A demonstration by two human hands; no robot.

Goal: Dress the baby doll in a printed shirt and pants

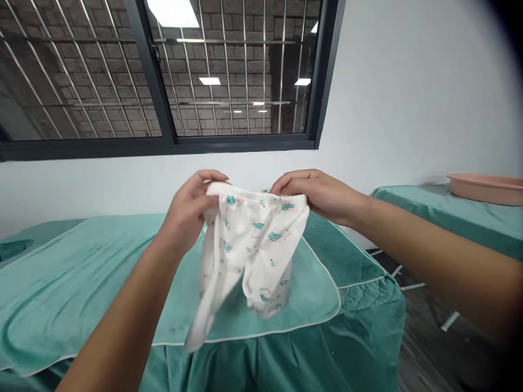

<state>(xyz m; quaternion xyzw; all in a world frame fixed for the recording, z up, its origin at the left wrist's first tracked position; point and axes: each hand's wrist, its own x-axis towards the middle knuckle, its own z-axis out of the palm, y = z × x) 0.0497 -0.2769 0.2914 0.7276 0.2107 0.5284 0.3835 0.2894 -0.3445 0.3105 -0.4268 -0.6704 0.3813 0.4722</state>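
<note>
Small white pants [261, 234] with teal and pink prints hang in the air above the green-covered bed. My left hand [192, 209] is closed on the waistband at its left end, the thumb in front. At the right end of the waistband, my right hand [312, 190] grips the fabric, with its fingertips partly hidden behind the cloth. Both legs of the pants dangle, the left one slanting down and blurred at its tip.
A light green sheet [122, 256] with white piping lies over the darker green bed cover [363, 321]. At the right, a pink basin [486, 188] stands on another green-covered surface. A barred window [245, 142] is in the wall behind.
</note>
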